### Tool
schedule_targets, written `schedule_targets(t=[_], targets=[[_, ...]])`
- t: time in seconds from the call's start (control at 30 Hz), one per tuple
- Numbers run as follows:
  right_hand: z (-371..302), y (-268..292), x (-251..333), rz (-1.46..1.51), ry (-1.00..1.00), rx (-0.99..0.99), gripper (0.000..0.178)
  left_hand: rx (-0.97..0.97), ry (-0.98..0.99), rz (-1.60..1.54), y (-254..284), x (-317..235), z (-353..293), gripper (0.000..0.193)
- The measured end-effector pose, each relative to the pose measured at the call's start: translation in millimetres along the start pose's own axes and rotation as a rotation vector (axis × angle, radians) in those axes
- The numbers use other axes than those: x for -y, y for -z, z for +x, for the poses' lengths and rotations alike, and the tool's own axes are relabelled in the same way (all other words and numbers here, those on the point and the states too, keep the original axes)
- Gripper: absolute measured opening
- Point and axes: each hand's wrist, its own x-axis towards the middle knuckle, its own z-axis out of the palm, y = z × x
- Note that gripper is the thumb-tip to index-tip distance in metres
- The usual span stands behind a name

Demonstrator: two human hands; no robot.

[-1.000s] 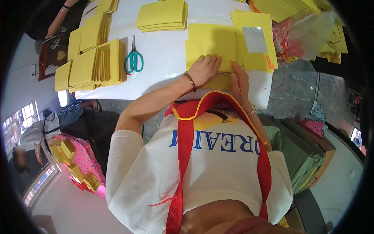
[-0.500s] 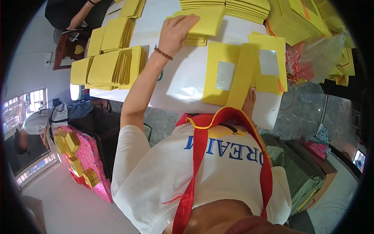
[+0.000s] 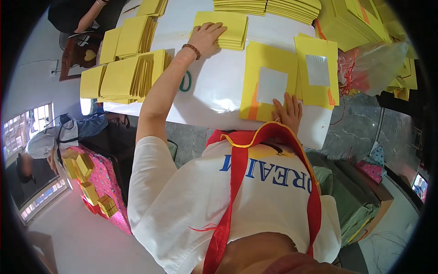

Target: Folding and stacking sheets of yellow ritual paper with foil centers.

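My left hand (image 3: 207,39) lies open, fingers stretched flat, on top of a small stack of folded yellow papers (image 3: 232,28) at the far middle of the white table. Nearer me, my right hand (image 3: 289,112) rests open, its fingers spread over the lower edge of a yellow sheet (image 3: 255,59). A silvery-white rectangle (image 3: 272,85) sits on that sheet, with an orange strip (image 3: 253,102) along its left side. Another yellow sheet (image 3: 319,48) with a silvery rectangle lies just to the right, partly overlapped.
Yellow paper stacks stand on the left (image 3: 121,77) and at the back (image 3: 292,10). A green-handled tool (image 3: 185,82) lies beside my left forearm. At right are a clear plastic bag (image 3: 374,66) and a tall yellow pile (image 3: 346,25). Another person (image 3: 59,137) is at far left.
My left hand has lowered a folded yellow paper onto the stack and flattened on it. A yellow flap that stood up near my right hand is down, and that hand has moved onto the sheet.
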Motion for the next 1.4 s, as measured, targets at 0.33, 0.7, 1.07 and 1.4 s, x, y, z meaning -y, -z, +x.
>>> schedule_targets(t=[0.33, 0.7, 1.07, 1.4], targets=[[-2, -3, -2, 0.017, -0.007, -0.012, 0.036, -0.105, 0.032, 0.025, -15, -3, -8, 0.07], [-1, -2, -2, 0.039, -0.025, 0.002, 0.038, -0.355, 0.021, -0.158, 15, -47, -26, 0.071], [11, 11, 11, 0.541, -0.266, -0.11, 0.048, -0.452, 0.594, -1.694, -46, -195, -89, 0.065], [16, 8, 0, 1.439, -0.749, -0.228, 0.052, -0.536, 0.571, -1.795, -50, -208, -93, 0.061]])
